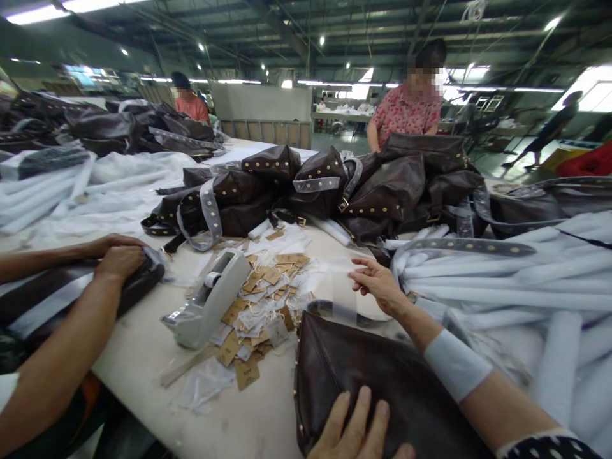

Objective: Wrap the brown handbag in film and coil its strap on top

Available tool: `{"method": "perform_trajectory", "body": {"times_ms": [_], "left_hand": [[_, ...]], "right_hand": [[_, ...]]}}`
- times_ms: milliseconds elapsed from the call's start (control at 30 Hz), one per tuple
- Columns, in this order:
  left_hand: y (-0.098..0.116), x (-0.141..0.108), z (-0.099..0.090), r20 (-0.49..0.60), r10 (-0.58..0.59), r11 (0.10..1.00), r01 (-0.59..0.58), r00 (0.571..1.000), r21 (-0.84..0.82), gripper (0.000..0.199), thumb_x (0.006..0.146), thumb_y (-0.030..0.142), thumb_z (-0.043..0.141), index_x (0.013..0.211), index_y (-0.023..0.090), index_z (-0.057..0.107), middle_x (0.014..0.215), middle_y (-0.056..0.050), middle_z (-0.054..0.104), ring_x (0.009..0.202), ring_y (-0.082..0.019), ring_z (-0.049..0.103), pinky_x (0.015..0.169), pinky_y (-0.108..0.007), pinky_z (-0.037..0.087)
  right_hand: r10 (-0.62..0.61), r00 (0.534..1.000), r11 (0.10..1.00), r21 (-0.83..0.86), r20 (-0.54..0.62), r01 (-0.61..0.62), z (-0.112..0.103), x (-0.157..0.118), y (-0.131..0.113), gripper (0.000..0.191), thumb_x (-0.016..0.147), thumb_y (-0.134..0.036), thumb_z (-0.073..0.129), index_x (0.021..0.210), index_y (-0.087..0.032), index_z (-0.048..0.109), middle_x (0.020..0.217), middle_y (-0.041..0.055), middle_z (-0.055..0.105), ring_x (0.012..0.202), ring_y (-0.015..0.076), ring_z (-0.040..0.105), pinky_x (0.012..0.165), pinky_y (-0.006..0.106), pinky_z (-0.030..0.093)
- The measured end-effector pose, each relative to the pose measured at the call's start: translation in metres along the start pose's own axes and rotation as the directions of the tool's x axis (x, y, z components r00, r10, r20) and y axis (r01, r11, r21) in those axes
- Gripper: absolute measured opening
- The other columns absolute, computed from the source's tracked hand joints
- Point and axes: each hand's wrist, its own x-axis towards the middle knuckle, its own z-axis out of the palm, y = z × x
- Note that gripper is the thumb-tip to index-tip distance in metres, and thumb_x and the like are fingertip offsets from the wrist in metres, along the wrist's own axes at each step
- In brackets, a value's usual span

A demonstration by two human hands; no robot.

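Note:
A dark brown leather bag (382, 370) with gold studs along its edge lies in front of me. My left hand (356, 427) rests flat on it, fingers spread. Beyond the bag's top, my right hand (377, 285) has its fingers drawn together at the edge of a translucent plastic strip (344, 293). The strip hangs near the bag's strap (322, 307); its exact contact with the fingers is hard to see. A grey band (456, 363) circles my right forearm. Left of the bag are brown paper tags (246, 370) with strings, heaped beside a tape dispenser (208, 299).
At the left, a co-worker's hands (119, 258) press on another dark bag (138, 280). Piled studded bags (382, 185) cross the table's far side, with a person (406, 108) behind them. White wrapped rolls (488, 280) crowd the right; more white wrapping (138, 178) lies at left.

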Motion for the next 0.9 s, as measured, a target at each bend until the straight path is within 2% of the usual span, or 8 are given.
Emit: {"method": "perform_trajectory", "body": {"times_ms": [100, 233, 300, 367, 467, 533, 700, 900], "left_hand": [[-0.011, 0.004, -0.014, 0.112, 0.126, 0.991, -0.119, 0.986, -0.062, 0.022, 0.088, 0.032, 0.055, 0.109, 0.033, 0.064, 0.110, 0.000, 0.066, 0.109, -0.022, 0.058, 0.102, -0.039, 0.035], [-0.023, 0.013, -0.033, 0.289, 0.219, 0.975, -0.197, 0.932, -0.106, 0.035, 0.090, 0.027, 0.045, 0.122, 0.019, 0.057, 0.125, -0.010, 0.057, 0.121, -0.028, 0.048, 0.103, -0.042, 0.031], [-0.027, 0.015, -0.041, 0.390, 0.223, 0.974, -0.194, 0.893, -0.113, 0.039, 0.090, 0.027, 0.042, 0.126, 0.015, 0.052, 0.131, -0.013, 0.051, 0.125, -0.029, 0.042, 0.105, -0.044, 0.028], [-0.029, 0.015, -0.048, 0.455, 0.192, 0.981, -0.159, 0.870, -0.110, 0.040, 0.090, 0.024, 0.041, 0.127, 0.014, 0.050, 0.130, -0.015, 0.049, 0.126, -0.029, 0.040, 0.105, -0.044, 0.028], [-0.031, 0.012, -0.055, 0.460, 0.132, 0.991, -0.098, 0.878, -0.096, 0.039, 0.087, 0.020, 0.041, 0.124, 0.012, 0.050, 0.117, -0.013, 0.053, 0.115, -0.027, 0.045, 0.102, -0.042, 0.030], [-0.032, 0.011, -0.058, 0.498, 0.155, 0.988, -0.122, 0.853, -0.099, 0.042, 0.085, 0.019, 0.044, 0.125, 0.011, 0.047, 0.110, -0.011, 0.054, 0.107, -0.025, 0.047, 0.098, -0.041, 0.033], [-0.035, 0.021, -0.061, 0.669, 0.251, 0.967, -0.218, 0.699, -0.134, 0.056, 0.075, 0.014, 0.051, 0.130, 0.007, 0.039, 0.106, -0.013, 0.053, 0.094, -0.024, 0.050, 0.081, -0.038, 0.042], [-0.044, 0.021, -0.047, 0.395, 0.357, 0.934, -0.307, 0.847, -0.184, 0.028, 0.085, 0.007, 0.036, 0.107, 0.009, 0.053, 0.075, -0.004, 0.051, 0.064, -0.018, 0.044, 0.055, -0.030, 0.035]], "right_hand": [[-0.037, 0.999, 0.982, -0.182, 0.019, 0.040, -0.028, -0.027, -0.006, 0.050, 0.056, -0.033, 0.071, 0.102, -0.017, 0.061, 0.082, 0.0040, 0.065, 0.054, 0.0143, 0.060, 0.047, 0.025, 0.044], [-0.131, 0.919, 0.806, -0.500, 0.371, 0.317, -0.084, -0.112, -0.005, 0.047, 0.075, -0.043, 0.063, 0.117, -0.021, 0.061, 0.102, 0.0080, 0.068, 0.090, 0.0229, 0.065, 0.077, 0.034, 0.053], [-0.195, 0.869, 0.640, -0.613, 0.454, 0.464, -0.109, -0.166, 0.005, 0.047, 0.081, -0.046, 0.060, 0.123, -0.026, 0.057, 0.117, 0.0082, 0.064, 0.104, 0.0246, 0.062, 0.086, 0.035, 0.052], [-0.322, 0.816, 0.391, -0.717, 0.481, 0.577, -0.126, -0.215, 0.022, 0.055, 0.080, -0.047, 0.062, 0.130, -0.029, 0.050, 0.126, 0.0088, 0.059, 0.110, 0.0257, 0.059, 0.086, 0.036, 0.053], [-0.479, 0.745, 0.101, -0.814, 0.464, 0.572, -0.132, -0.261, 0.052, 0.063, 0.079, -0.047, 0.062, 0.134, -0.022, 0.046, 0.130, 0.0133, 0.054, 0.116, 0.0295, 0.053, 0.088, 0.039, 0.050], [-0.548, 0.702, 0.010, -0.836, 0.455, 0.549, -0.124, -0.271, 0.067, 0.059, 0.080, -0.040, 0.061, 0.133, -0.017, 0.046, 0.123, 0.0142, 0.058, 0.115, 0.0297, 0.053, 0.092, 0.042, 0.045], [-0.622, 0.689, 0.025, -0.871, 0.371, 0.491, -0.092, -0.268, 0.072, 0.043, 0.076, -0.015, 0.050, 0.118, -0.013, 0.054, 0.104, 0.0119, 0.064, 0.097, 0.0262, 0.057, 0.087, 0.041, 0.041], [-0.706, 0.636, 0.097, -0.846, 0.313, 0.525, -0.081, -0.254, 0.061, 0.033, 0.058, 0.003, 0.040, 0.075, -0.018, 0.059, 0.064, 0.0042, 0.054, 0.064, 0.0194, 0.047, 0.061, 0.031, 0.036]]}}
